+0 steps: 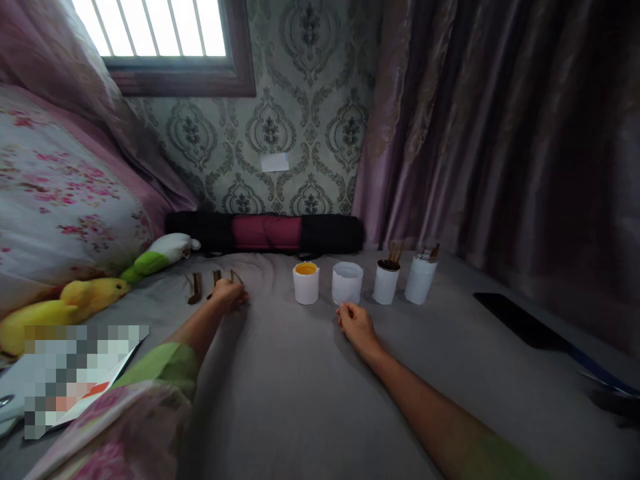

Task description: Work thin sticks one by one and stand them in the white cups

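Observation:
On the left of the grey sheet, my left hand (230, 295) is closed, knuckles up, over a slim brown stick (237, 275) that shows past its fingers. What the fingertips hold, if anything, is hidden. Beside it lie a brown spoon-like piece (195, 290) and another brown piece (217, 275), partly covered by the hand. My right hand (356, 327) rests on the sheet, fingers curled in and nothing visible in them. Just behind it stands a wide white cup (347, 285). To that cup's left is a white cup with a yellow inside (306, 287).
Two white containers, a shorter one (385, 287) and a taller one (420, 280), hold brown sticks at the right. A black flat object (520, 320) lies further right. Plush toys (95, 297) and a pillow (65, 180) line the left. A black-and-maroon roll (267, 232) lies along the wall.

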Demonstrator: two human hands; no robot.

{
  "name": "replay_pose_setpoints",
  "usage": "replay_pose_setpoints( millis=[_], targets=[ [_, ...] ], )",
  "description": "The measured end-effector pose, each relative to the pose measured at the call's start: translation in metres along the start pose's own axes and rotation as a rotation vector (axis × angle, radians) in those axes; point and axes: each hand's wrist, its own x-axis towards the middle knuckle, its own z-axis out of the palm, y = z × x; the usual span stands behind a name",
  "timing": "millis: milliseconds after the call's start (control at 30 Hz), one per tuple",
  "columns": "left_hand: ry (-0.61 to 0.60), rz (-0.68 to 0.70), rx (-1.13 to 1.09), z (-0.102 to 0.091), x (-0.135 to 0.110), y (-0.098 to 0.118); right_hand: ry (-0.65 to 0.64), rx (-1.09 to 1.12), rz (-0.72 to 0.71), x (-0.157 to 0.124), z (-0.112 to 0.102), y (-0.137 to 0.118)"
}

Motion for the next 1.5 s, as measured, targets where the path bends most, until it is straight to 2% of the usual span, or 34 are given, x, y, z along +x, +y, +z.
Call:
replay_pose_setpoints(
  millis=[100,300,633,1033,1500],
  targets=[
    [-0.077,-0.082,-0.174,0.009,-0.009,-0.002,0.002,0.002,-0.001,0.000,0.000,0.000],
    [-0.132,-0.127,-0.478,0.019,-0.021,-0.004,-0.002,-0.010,0.031,-0.001,-0.001,-0.004],
    [-0.199,-0.133,-0.746,0.030,-0.045,-0.006,-0.005,-0.004,0.023,-0.001,-0.001,-0.004],
    [-0.309,-0.067,-0.839,0.046,-0.080,-0.010,-0.002,0.001,-0.006,0.000,0.002,0.001],
    [-0.387,0.094,-0.748,0.066,-0.106,-0.020,-0.043,0.082,0.040,-0.001,0.002,0.000]
  ],
)
